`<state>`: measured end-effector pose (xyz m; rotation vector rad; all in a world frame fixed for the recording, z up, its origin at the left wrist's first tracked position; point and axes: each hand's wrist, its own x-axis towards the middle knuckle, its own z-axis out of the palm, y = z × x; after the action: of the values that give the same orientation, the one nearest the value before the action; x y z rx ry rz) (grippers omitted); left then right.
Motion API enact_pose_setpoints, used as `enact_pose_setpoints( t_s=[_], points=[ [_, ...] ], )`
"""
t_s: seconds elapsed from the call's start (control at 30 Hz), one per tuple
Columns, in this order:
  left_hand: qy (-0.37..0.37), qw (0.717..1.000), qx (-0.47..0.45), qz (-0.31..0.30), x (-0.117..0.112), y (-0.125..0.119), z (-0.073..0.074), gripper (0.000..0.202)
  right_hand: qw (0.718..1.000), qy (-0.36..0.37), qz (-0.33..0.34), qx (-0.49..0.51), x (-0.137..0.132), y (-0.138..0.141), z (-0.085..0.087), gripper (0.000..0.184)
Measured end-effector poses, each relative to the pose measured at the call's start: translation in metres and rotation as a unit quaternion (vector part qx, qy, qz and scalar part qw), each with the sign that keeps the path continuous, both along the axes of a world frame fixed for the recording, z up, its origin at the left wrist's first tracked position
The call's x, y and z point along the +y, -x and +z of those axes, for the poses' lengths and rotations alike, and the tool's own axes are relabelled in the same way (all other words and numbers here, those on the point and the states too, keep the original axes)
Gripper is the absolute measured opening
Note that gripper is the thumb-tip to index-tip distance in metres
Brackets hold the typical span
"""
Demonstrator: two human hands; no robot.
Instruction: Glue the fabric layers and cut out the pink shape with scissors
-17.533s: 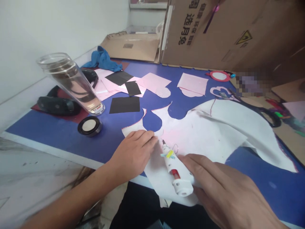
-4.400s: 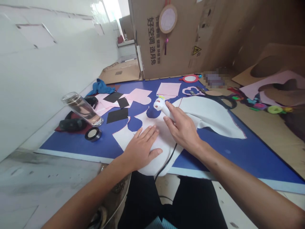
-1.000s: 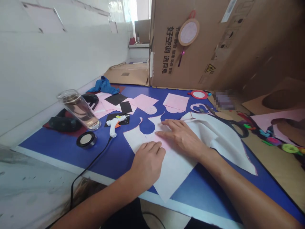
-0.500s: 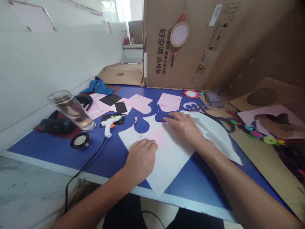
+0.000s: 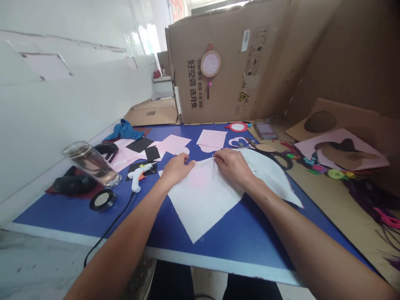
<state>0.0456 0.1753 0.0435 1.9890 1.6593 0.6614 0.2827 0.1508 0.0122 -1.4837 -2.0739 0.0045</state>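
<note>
Fingers of the right hand (image 5: pixel 233 166) pinch pink-tinged white cloth (image 5: pixel 200 204), cornered toward front edge of worktop (image 5: pixel 262 246); left hand (image 5: pixel 177 171) touches it, grip unclear.

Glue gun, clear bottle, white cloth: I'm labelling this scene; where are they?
Glue gun (image 5: pixel 135 178), head view: upper part of its handle.
Clear bottle (image 5: pixel 94 165), head view: middle of its side.
White cloth (image 5: pixel 200 200), head view: its flat near part.

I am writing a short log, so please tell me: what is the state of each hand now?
Left hand: partly curled at the far edge of the white cloth; grip cannot be told.
Right hand: closed, pinching that edge.
</note>
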Motion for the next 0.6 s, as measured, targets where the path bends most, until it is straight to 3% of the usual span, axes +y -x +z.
enact_pose_setpoints(
  t_s=[0.13, 0.37, 0.53, 0.6],
  points=[
    [0.071, 0.994, -0.063, -0.045, 0.014, -0.008, 0.002, 0.032, 0.998, -0.017, -0.009, 0.059, 0.002, -0.008, 0.002, 0.025],
    [0.177, 0.96, -0.2, -0.086, 0.01, -0.002, -0.009, 0.035, 0.992, -0.032, -0.014, 0.118, -0.001, -0.012, 0.004, 0.025],
    [0.262, 0.897, -0.341, -0.099, 0.01, 0.005, -0.007, 0.038, 0.984, -0.059, -0.032, 0.167, -0.009, -0.011, 0.013, 0.046],
    [0.285, 0.87, -0.389, -0.102, 0.01, 0.006, -0.005, 0.042, 0.971, -0.075, -0.045, 0.223, -0.014, -0.008, 0.018, 0.045]
  ],
)
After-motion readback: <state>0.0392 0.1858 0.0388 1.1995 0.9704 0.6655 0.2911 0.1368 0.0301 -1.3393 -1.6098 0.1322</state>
